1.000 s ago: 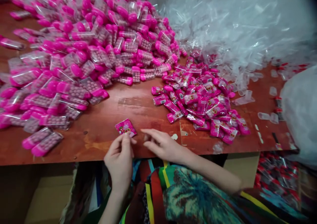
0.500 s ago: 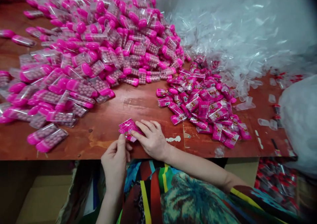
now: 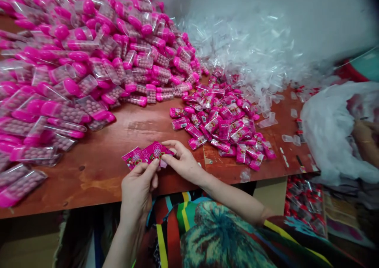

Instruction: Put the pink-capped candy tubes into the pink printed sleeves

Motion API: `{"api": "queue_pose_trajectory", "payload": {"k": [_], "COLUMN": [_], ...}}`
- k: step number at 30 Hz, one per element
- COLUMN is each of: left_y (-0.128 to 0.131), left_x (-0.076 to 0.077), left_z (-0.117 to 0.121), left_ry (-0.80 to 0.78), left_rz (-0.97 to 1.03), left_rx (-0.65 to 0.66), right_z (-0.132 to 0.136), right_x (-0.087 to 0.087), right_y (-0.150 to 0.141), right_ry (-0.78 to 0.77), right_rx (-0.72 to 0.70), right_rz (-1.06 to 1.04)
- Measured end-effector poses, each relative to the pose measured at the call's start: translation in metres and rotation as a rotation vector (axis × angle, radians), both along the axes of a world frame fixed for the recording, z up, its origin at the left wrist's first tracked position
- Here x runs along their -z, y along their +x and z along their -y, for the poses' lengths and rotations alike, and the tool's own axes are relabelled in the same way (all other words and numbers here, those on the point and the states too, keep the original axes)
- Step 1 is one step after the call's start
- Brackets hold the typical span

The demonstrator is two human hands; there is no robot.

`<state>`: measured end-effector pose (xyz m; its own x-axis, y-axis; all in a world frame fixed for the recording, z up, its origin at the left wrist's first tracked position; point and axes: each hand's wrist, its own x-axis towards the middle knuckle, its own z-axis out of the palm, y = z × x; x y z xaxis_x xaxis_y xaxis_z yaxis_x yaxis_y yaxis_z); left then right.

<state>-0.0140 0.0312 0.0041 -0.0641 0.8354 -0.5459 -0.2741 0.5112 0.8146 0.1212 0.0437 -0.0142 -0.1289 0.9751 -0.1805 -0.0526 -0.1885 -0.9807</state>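
Note:
Pink printed wrappers (image 3: 134, 156) with swirl patterns are held just above the near edge of the table. They look like two flat pieces side by side, or one folded piece; I cannot tell which. My left hand (image 3: 137, 187) pinches their lower edge between thumb and fingers. On the right side my right hand (image 3: 184, 164) grips the same pink material, thumb in front and fingers behind. To the right of my hands lies a heap of small pink wrapped packs (image 3: 227, 121). A large pile of clear containers with pink caps and small pink balls (image 3: 97, 68) fills the left.
Clear empty plastic containers (image 3: 242, 46) are heaped at the back right. A white plastic bag (image 3: 322, 129) stands at the right, with another person's arm (image 3: 367, 137) beside it. Below the table edge sits a box of red-capped containers (image 3: 306, 204).
The view has swung to the right, bringing the other person's arm into sight. More of the pink wrapper material now shows, spread leftward, and my hands are closer together around it.

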Motion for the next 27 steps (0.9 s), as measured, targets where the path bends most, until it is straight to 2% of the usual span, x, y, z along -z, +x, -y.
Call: {"api": "queue_pose_trajectory", "payload": {"k": [2,5,8,10,11,13,16,18,24,27], "left_y": [-0.002,-0.011,-0.016,-0.014,-0.011,-0.004,0.005,0.009,0.004,0.005], "left_x": [0.002,0.001,-0.003,-0.007,-0.008,-0.009,-0.007,-0.006,-0.002,0.004], "left_z": [0.000,0.003,0.005,0.005,0.005,0.004,0.002,0.001,-0.003,-0.004], "left_ry": [-0.010,-0.023,-0.046,-0.063,-0.065,-0.061,-0.060,-0.063,-0.037,-0.009], "left_rz": [-0.072,-0.157,-0.123,-0.053,-0.016,0.046,0.095,0.093,0.017,-0.037], "left_rx": [0.012,-0.020,-0.045,-0.049,-0.053,-0.042,0.017,0.048,0.089,0.072], "right_z": [0.000,0.003,0.004,0.003,0.002,0.000,-0.002,-0.003,0.001,0.004], "right_x": [0.005,0.006,-0.004,-0.013,-0.016,-0.019,-0.012,-0.006,0.005,0.009], "right_y": [0.005,0.014,0.022,0.025,0.025,0.023,0.015,0.010,0.008,0.006], "right_ry": [-0.007,0.052,0.067,0.083,0.102,0.123,0.064,0.031,0.032,-0.006], "right_rx": [0.030,-0.028,-0.181,-0.145,-0.094,-0.042,-0.080,-0.060,-0.069,-0.023], "right_rz": [0.110,0.524,0.914,0.970,0.925,0.697,0.220,0.042,0.005,-0.046]}}
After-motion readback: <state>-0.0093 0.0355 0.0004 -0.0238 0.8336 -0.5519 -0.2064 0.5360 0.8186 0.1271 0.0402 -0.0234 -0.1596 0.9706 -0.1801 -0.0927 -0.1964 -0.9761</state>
